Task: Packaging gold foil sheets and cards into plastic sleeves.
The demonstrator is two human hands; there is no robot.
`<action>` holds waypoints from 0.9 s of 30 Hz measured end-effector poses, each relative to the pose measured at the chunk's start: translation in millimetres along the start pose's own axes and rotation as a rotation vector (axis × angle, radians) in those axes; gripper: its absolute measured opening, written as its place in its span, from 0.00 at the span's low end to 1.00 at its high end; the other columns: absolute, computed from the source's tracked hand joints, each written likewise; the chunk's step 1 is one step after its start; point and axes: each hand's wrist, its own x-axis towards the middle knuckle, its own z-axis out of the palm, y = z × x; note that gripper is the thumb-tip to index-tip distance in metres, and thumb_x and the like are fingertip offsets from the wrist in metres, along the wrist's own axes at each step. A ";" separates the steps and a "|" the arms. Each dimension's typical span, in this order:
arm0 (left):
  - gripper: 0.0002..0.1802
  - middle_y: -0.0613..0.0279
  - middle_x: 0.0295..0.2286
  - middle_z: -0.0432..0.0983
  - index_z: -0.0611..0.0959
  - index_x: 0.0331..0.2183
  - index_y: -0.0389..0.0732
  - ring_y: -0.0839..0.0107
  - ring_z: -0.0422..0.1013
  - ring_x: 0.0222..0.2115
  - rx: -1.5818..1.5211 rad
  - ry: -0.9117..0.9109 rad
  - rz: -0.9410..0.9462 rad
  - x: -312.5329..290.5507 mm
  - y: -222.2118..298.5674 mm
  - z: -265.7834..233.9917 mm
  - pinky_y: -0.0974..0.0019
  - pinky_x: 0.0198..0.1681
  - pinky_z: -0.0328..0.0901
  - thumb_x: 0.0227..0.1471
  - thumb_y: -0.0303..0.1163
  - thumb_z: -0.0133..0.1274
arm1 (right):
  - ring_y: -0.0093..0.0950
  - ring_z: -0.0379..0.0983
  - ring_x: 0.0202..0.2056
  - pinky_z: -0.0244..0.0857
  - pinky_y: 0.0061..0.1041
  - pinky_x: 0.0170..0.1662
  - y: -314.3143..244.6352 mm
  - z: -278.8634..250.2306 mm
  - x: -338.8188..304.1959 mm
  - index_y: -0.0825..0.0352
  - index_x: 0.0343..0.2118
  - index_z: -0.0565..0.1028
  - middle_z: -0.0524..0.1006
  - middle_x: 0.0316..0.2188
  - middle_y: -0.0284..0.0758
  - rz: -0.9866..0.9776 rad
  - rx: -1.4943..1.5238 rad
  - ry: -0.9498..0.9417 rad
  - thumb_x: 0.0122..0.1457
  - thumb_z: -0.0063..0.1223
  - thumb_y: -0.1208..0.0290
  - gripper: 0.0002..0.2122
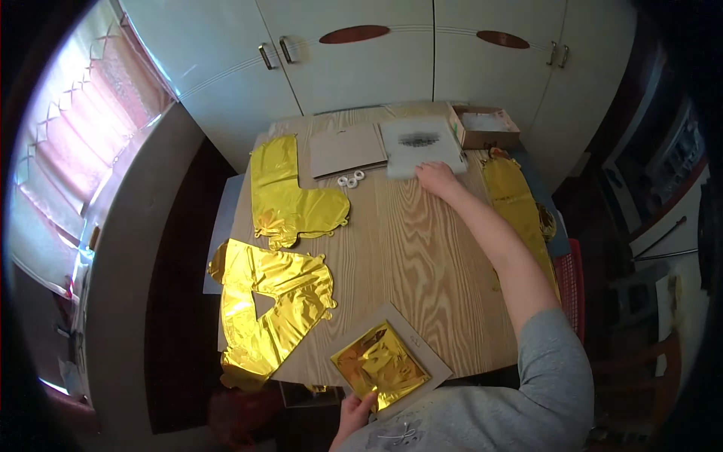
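My left hand (355, 413), at the near edge of the table, pinches the lower corner of a folded gold foil balloon (382, 364). That balloon lies on a grey cardboard sheet (434, 371), turned at an angle close to my body. My right arm reaches across to the far side, where my right hand (439, 179) has its fingers closed at the near edge of a translucent plastic bag (399, 157) with a dark printed patch. Whether it grips one bag or several cannot be made out.
Two flattened gold foil balloons, one boot-shaped (275, 181) and one with a triangular hole (301, 290), lie at left. Grey cardboard (346, 149) and small white rolls (352, 180) lie beyond. An open box (489, 138) stands far right, above more gold foil (514, 188). Cupboards (361, 68) back the table.
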 end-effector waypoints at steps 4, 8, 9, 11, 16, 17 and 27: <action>0.15 0.62 0.36 0.78 0.79 0.42 0.30 0.77 0.72 0.36 -0.002 -0.015 -0.023 4.3 -6.0 -9.2 0.71 0.40 0.65 0.56 0.30 0.53 | 0.37 0.75 0.41 0.67 0.42 0.43 0.9 0.7 -2.6 0.65 0.32 0.77 0.79 0.34 0.38 0.023 0.118 0.030 0.55 0.44 0.69 0.09; 0.14 0.62 0.36 0.78 0.79 0.42 0.31 0.77 0.71 0.35 -0.044 -0.052 -0.018 2.6 -3.4 -8.6 0.71 0.40 0.65 0.57 0.30 0.53 | 0.36 0.74 0.42 0.65 0.39 0.46 -11.9 -11.1 -11.0 0.65 0.31 0.78 0.79 0.34 0.37 0.043 0.106 0.015 0.54 0.45 0.65 0.11; 0.14 0.62 0.36 0.78 0.79 0.42 0.31 0.77 0.71 0.35 -0.038 -0.061 -0.015 2.2 -3.2 -9.6 0.71 0.40 0.65 0.57 0.30 0.53 | 0.36 0.74 0.42 0.64 0.38 0.47 -17.6 -15.7 -18.7 0.65 0.31 0.78 0.79 0.34 0.37 0.007 0.098 0.026 0.53 0.44 0.65 0.12; 0.14 0.62 0.36 0.78 0.79 0.42 0.32 0.78 0.71 0.35 -0.048 -0.067 -0.006 2.2 -2.8 -10.6 0.71 0.40 0.65 0.57 0.30 0.52 | 0.36 0.74 0.42 0.63 0.37 0.48 -33.1 -14.3 -34.1 0.66 0.32 0.78 0.78 0.36 0.38 -0.074 0.091 0.097 0.53 0.45 0.64 0.13; 0.12 0.63 0.35 0.78 0.79 0.42 0.33 0.78 0.71 0.34 -0.054 -0.100 0.040 0.8 -3.2 -14.4 0.72 0.38 0.65 0.57 0.29 0.51 | 0.37 0.73 0.43 0.64 0.36 0.47 -91.3 -25.4 -101.3 0.66 0.35 0.77 0.77 0.37 0.37 -0.272 0.031 0.288 0.51 0.48 0.65 0.12; 0.12 0.63 0.35 0.78 0.78 0.42 0.33 0.78 0.71 0.33 -0.029 -0.055 -0.006 -0.2 -1.8 -14.9 0.72 0.37 0.65 0.57 0.28 0.51 | 0.37 0.73 0.43 0.65 0.36 0.47 -102.2 -31.5 -117.2 0.66 0.35 0.77 0.77 0.37 0.38 -0.241 0.111 0.219 0.50 0.49 0.66 0.12; 0.12 0.63 0.38 0.77 0.77 0.44 0.34 0.77 0.71 0.36 -0.231 -0.030 0.021 -6.6 16.2 1.8 0.71 0.41 0.64 0.57 0.26 0.49 | 0.36 0.70 0.43 0.67 0.33 0.48 -191.4 -114.8 -254.7 0.70 0.41 0.73 0.74 0.43 0.40 -0.246 0.409 -0.119 0.49 0.54 0.67 0.16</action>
